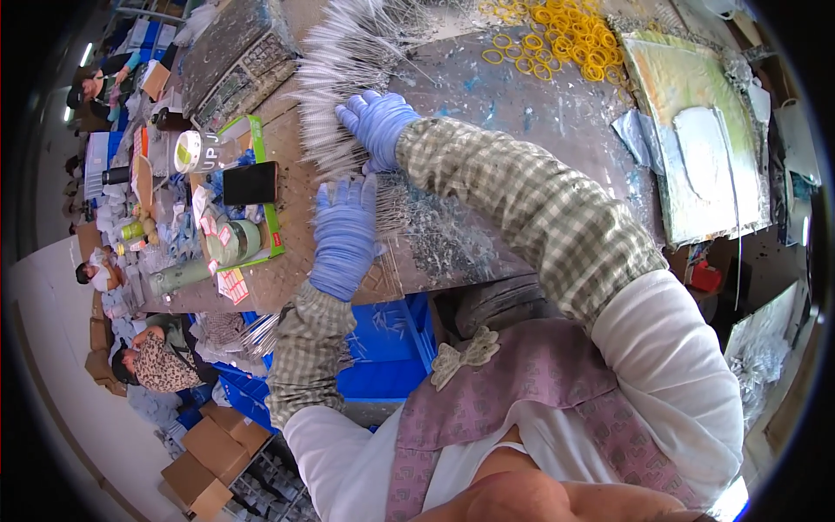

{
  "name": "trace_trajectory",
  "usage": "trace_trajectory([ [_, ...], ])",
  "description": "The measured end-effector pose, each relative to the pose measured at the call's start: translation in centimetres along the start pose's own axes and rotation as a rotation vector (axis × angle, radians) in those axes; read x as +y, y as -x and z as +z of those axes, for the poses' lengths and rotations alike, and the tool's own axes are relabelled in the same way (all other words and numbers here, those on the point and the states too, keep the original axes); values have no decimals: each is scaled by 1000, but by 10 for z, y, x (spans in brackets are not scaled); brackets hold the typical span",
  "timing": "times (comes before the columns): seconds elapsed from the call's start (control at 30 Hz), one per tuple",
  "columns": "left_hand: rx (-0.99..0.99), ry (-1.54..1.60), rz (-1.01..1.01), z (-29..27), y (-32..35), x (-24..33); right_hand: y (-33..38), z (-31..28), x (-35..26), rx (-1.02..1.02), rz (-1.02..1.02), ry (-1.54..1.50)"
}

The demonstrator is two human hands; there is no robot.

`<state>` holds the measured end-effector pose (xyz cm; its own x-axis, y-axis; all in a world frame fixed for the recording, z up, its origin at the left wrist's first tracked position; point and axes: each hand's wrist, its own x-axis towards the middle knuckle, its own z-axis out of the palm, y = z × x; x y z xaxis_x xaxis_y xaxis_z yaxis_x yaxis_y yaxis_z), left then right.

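A long heap of thin white bristly wire sticks (335, 91), like slim brushes, runs from the far edge of the table towards me. My right hand (379, 129), in a blue-violet glove, lies over the heap's right side with fingers stretched and apart. Closer to me, my left hand (344, 244), gloved alike, reaches forward with straight fingers at the near end of the heap. Its fingertips touch or nearly touch the sticks. Beneath both palms the view is hidden. Thin wire ends (393, 204) stick out just right of my left hand.
Yellow rings (574, 36) lie scattered at the far right, beside a stained board (696, 148). To the left, a green-edged box (268, 228) holds a black phone (250, 184) and a tape roll (233, 244). Blue bins (383, 348) stand below the table's edge. Other people sit farther left.
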<state>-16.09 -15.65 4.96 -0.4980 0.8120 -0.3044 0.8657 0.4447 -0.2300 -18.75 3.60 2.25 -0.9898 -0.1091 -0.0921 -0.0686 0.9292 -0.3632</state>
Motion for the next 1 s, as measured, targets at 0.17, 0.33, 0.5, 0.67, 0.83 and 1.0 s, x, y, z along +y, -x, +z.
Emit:
trace_trajectory([
  [0.17, -123, 5, 4, 1, 9, 0, 6, 5, -2, 47, -20, 15],
  [0.33, -151, -11, -53, -9, 20, 13, 5, -2, -2, 0, -41, 83],
  [0.5, 54, 21, 32, -6, 28, 12, 15, 5, 1, 134, -34, -13],
  [0.67, -15, -7, -9, 5, 35, 20, 68, 24, -21, 200, -160, -64],
  [0.83, 32, -82, 46, 8, 40, 30, 77, 64, -9, 124, -200, -75],
  [1.0, 248, -249, 83, 34, 43, 37, 143, 50, 22, 540, -340, -252],
])
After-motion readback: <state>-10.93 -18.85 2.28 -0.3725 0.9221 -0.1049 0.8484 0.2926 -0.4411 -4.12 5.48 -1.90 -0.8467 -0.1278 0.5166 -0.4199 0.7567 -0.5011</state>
